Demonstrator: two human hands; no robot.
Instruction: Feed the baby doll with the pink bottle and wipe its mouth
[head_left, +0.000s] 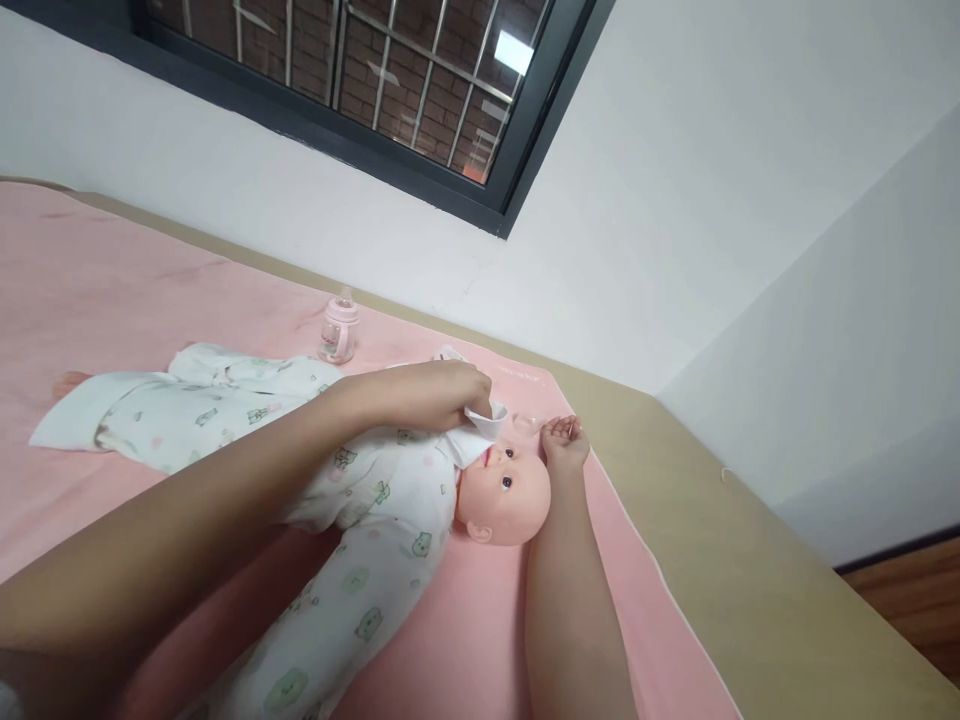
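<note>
A baby doll [525,500] lies on its back in a white sleepsuit [390,500] printed with small green animals, its head toward the right. My left hand [450,390] reaches across the doll's chest, its fingers closed on a white cloth [484,435] at the doll's mouth and chin. Past the crown of the doll's head rests my right hand [566,440], palm turned up, fingers loosely bent and apart, with nothing seen in it. My right forearm runs along the head. Between the two hands sits a small clear object [527,424], too faint to name.
A pink-topped baby bottle [339,330] with a handle stands beyond the doll. Pink sheeting [135,270] covers much of the tan surface [675,480], which meets a white wall [585,250]. Above is a dark-framed window [502,205] with metal bars.
</note>
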